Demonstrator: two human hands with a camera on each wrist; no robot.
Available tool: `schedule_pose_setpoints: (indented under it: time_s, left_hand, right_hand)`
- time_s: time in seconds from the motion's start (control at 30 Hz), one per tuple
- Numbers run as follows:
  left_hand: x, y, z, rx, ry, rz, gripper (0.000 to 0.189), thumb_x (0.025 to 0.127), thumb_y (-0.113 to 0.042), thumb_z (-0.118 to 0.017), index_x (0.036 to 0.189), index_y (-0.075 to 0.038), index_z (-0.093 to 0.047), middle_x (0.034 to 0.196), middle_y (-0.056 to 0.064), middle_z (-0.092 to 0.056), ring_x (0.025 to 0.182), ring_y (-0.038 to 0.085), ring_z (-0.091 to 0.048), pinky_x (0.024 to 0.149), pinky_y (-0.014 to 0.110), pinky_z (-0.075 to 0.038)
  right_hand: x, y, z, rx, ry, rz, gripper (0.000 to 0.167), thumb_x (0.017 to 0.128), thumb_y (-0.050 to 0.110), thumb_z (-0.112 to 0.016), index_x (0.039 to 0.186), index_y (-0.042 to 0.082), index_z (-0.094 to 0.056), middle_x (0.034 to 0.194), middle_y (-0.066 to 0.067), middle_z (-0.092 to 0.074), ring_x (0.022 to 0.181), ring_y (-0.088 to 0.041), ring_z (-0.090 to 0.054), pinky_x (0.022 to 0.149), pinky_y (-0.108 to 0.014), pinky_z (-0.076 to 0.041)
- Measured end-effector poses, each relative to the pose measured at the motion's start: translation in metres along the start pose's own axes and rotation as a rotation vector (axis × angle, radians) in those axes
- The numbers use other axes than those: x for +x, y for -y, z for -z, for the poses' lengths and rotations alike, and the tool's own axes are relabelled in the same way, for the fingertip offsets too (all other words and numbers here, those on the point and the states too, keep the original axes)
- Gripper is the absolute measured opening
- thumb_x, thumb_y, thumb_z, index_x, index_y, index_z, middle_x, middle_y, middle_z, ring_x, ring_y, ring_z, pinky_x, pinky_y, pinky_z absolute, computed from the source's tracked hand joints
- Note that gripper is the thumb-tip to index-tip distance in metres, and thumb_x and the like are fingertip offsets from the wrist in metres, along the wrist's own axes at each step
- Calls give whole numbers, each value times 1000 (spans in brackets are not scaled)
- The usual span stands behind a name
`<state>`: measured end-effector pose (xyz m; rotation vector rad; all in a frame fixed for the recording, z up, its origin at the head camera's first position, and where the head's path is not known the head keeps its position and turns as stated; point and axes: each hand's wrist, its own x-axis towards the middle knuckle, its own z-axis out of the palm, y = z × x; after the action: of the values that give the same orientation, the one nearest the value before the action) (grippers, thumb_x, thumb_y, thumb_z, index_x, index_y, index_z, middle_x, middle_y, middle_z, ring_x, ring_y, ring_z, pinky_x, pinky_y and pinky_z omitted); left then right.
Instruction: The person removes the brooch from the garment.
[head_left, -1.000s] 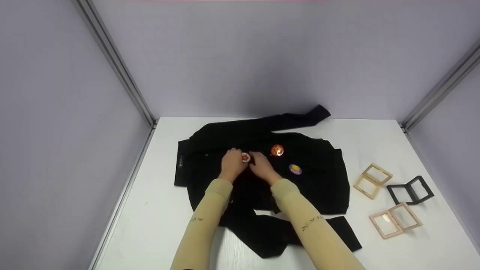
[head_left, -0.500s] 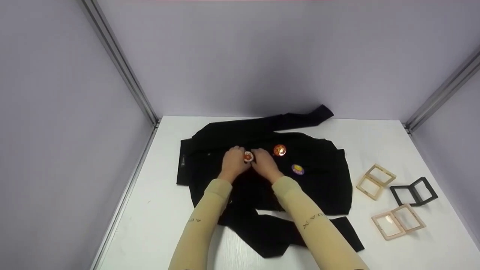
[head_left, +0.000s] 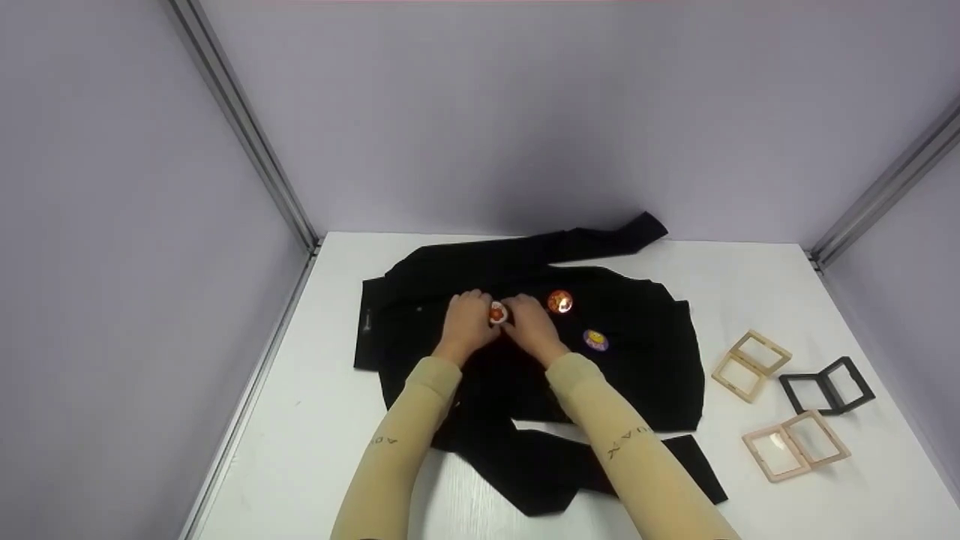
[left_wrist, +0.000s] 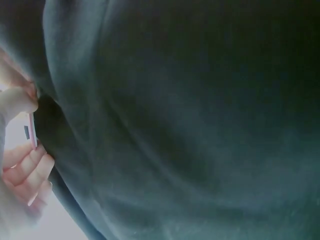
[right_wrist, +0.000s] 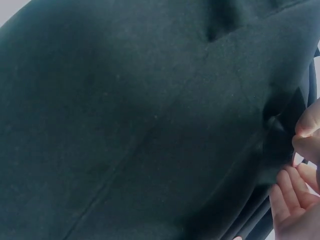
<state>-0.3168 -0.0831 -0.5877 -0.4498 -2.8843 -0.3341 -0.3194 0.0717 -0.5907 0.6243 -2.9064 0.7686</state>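
Observation:
A black long-sleeved garment lies spread on the white table. Over its middle, my left hand pinches a round white badge with a red-orange design. From the other side my right hand grips the same badge, fingertips at its right edge. The badge's thin edge shows between fingers in the left wrist view, close beside the dark cloth. To the right, a shiny orange-red badge and a purple badge with a yellow figure sit on the garment.
At the table's right stand three hinged frames with clear panels, opened out: a light wooden one, a black one and a pinkish wooden one. Pale walls enclose the table at the back and sides.
My right fingers have come in to the white badge's edge, and more of its face shows between my hands. Over the last half second the hands have hardly moved.

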Motion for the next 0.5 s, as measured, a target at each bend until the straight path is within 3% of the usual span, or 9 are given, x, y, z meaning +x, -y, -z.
schedule_pose_setpoints:
  time_s: [0.5]
  left_hand:
    - [0, -2, 13, 68, 23, -94, 31, 82, -24, -85, 99, -2, -71, 100, 15, -73, 97, 36, -70, 92, 48, -56]
  right_hand:
    - [-1, -1, 7, -32, 1, 48, 23, 97, 11, -76, 118, 3, -74, 113, -16, -74, 111, -36, -68, 103, -50, -54]
